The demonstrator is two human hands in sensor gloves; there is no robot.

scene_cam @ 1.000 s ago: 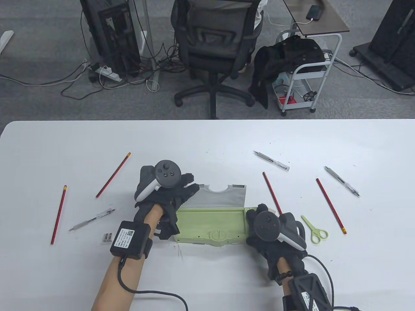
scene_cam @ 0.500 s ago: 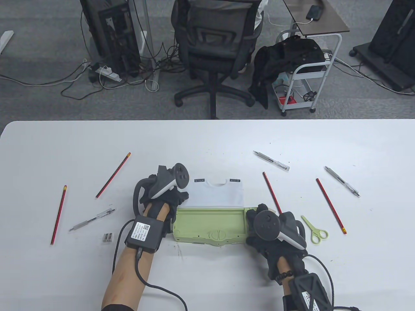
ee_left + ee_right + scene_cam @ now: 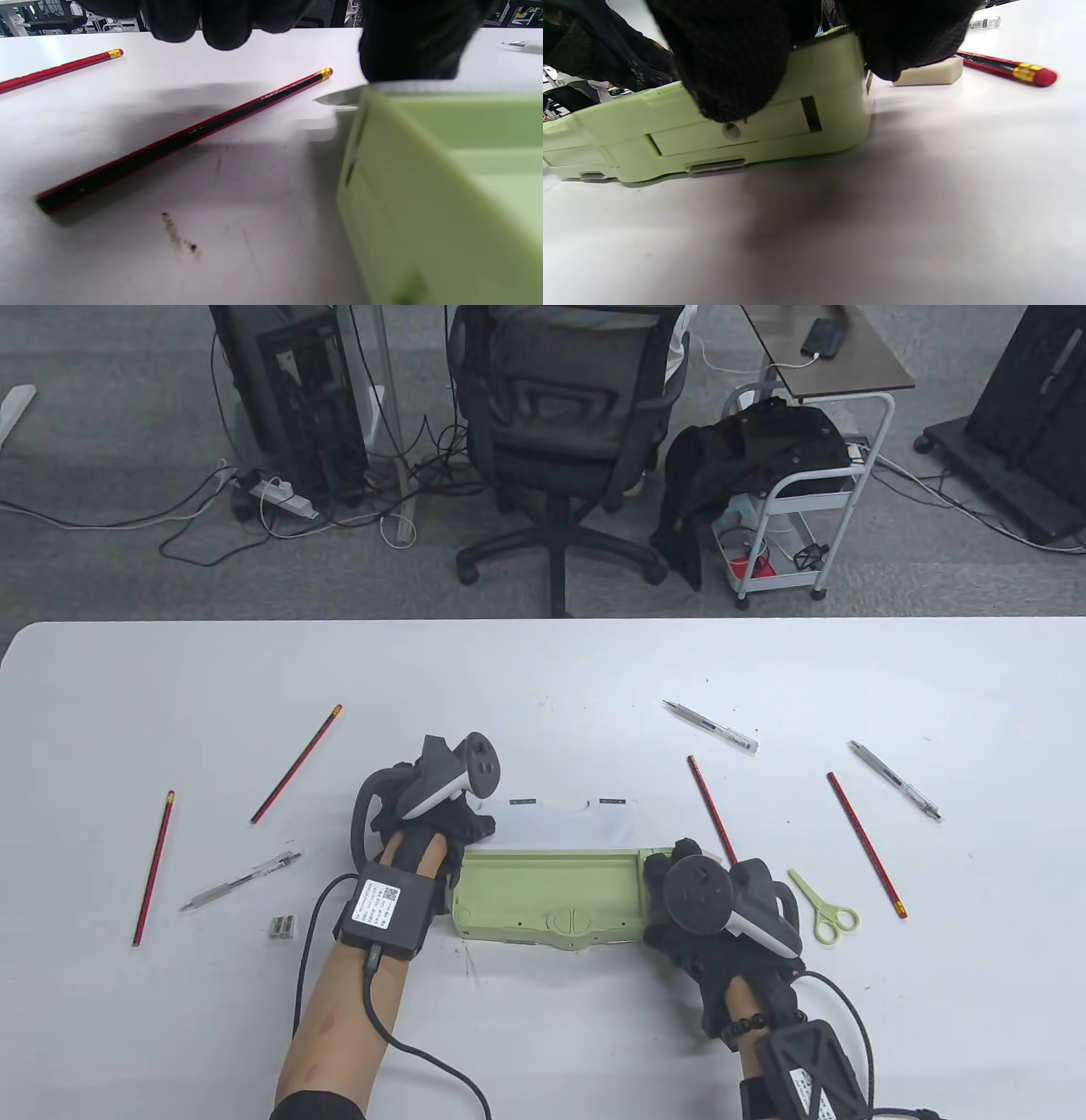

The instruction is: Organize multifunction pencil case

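Right now your left hand (image 3: 424,823) sits at the left end of the green pencil case (image 3: 547,895), its fingers curled on the corner of the white lid (image 3: 564,827), which is folded back nearly flat on the table (image 3: 543,670) beyond the tray. Your right hand (image 3: 704,912) grips the case's right end, fingers wrapped over the wall and pressing its outer side.

As for writing, the boxes strapped to both wrists carry white labels with a code square; the print is too small to read. Two small dark tabs show on the lid's far edge, also unreadable.

Just beyond your right fingertips lie a white eraser (image 3: 931,73) and a red pencil (image 3: 711,809); further right are green scissors (image 3: 825,909), another red pencil (image 3: 865,845) and two clear pens (image 3: 711,727) (image 3: 896,781). Left of your left fingers lie a red pencil (image 3: 297,764), a clear pen (image 3: 240,881), a small sharpener (image 3: 284,927) and, further out, a red pencil (image 3: 153,868).

Beyond both sets of fingertips the table runs bare to its far edge; the near strip between your forearms is likewise open.
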